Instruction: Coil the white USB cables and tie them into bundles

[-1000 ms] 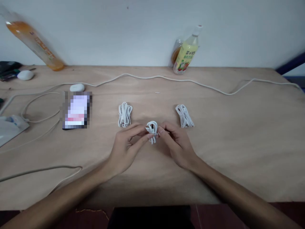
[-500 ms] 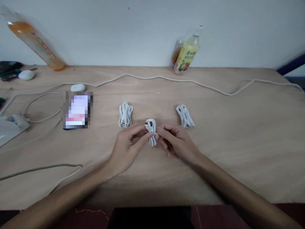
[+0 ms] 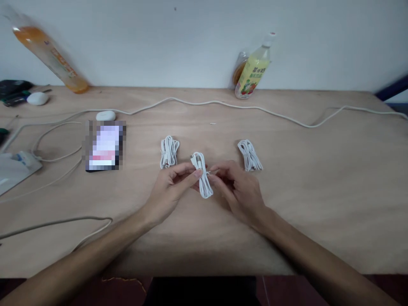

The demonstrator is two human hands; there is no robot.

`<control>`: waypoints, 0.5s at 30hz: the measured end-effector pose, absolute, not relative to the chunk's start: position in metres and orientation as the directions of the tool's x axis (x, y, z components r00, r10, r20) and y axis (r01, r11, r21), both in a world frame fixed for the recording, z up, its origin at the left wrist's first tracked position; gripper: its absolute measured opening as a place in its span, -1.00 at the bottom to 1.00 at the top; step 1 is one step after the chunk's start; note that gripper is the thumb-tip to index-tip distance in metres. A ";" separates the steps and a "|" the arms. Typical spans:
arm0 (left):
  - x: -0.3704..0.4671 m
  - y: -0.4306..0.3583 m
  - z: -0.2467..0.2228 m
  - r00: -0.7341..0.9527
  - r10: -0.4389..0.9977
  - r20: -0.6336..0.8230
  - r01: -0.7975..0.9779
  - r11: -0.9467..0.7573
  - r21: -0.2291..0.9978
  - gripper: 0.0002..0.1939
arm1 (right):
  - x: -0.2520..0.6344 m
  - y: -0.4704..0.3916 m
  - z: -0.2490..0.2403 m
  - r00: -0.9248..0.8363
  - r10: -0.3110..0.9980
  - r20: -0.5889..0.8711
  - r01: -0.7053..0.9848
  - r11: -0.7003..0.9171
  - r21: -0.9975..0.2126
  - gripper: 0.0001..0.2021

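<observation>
A coiled white cable with its plug ends at the top is pinched between the thumb and fingers of my left hand. My right hand is at the coil's right side, its thumb and forefinger closed on the small white tie that sticks out there. Behind my left hand lies a second coiled white cable on the table. Another white coil rests behind my right hand.
On the left of the wooden table are a phone, a white case and loose cables. An orange bottle and a yellow bottle stand by the wall. A long white cord crosses behind the coils.
The held coil has tilted, its lower end now further right and more of it showing. My right hand has turned, its fingers curled more at the tie.
</observation>
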State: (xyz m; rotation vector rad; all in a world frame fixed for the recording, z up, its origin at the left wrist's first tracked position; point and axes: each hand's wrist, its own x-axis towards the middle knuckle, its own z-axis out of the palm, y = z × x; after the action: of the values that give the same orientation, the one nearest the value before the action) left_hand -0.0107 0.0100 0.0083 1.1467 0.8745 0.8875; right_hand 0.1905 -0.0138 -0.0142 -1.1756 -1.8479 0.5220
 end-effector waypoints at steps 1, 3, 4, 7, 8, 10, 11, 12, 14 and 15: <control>-0.010 0.010 0.008 0.398 0.910 -0.119 -0.135 0.187 0.973 -0.79 | 0.192 -0.013 -0.014 -0.201 0.857 0.475 0.532 0.503 -0.681 -0.94; -0.010 0.009 0.008 0.410 0.903 -0.128 -0.146 0.203 0.968 -0.79 | 0.194 -0.011 -0.014 -0.231 0.814 0.533 0.558 0.560 -0.613 -0.91; -0.010 0.009 0.009 0.416 0.900 -0.130 -0.147 0.208 0.967 -0.79 | 0.195 -0.010 -0.014 -0.244 0.800 0.548 0.566 0.577 -0.590 -0.89; -0.010 0.009 0.011 0.425 0.897 -0.122 -0.104 0.182 0.978 -0.77 | 0.195 -0.009 -0.013 -0.256 0.805 0.535 0.545 0.578 -0.608 -0.87; -0.010 0.009 0.012 0.422 0.900 -0.109 -0.078 0.156 0.985 -0.77 | 0.195 -0.010 -0.011 -0.249 0.824 0.509 0.522 0.557 -0.646 -0.87; -0.010 0.009 0.013 0.406 0.911 -0.068 -0.022 0.084 0.996 -0.76 | 0.193 -0.011 -0.008 -0.224 0.876 0.427 0.451 0.481 -0.752 -0.86; -0.011 0.009 0.013 0.395 0.918 -0.042 0.005 0.043 0.999 -0.76 | 0.192 -0.011 -0.006 -0.212 0.903 0.373 0.402 0.429 -0.809 -0.85; -0.011 0.009 0.013 0.383 0.924 -0.016 0.033 0.004 0.999 -0.75 | 0.191 -0.011 -0.004 -0.204 0.927 0.316 0.344 0.370 -0.863 -0.84; -0.012 0.008 0.014 0.367 0.930 0.026 0.081 -0.060 0.995 -0.72 | 0.190 -0.010 -0.001 -0.204 0.960 0.194 0.201 0.235 -0.951 -0.79; -0.013 0.008 0.014 0.365 0.930 0.044 0.092 -0.083 0.992 -0.72 | 0.190 -0.009 -0.001 -0.222 0.966 0.130 0.122 0.160 -0.980 -0.76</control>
State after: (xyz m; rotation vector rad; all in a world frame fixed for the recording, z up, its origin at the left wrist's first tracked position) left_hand -0.0126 0.0082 0.0142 1.4864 0.9717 0.9224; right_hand 0.1899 -0.0089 -0.0007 -1.0892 -1.5366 1.1819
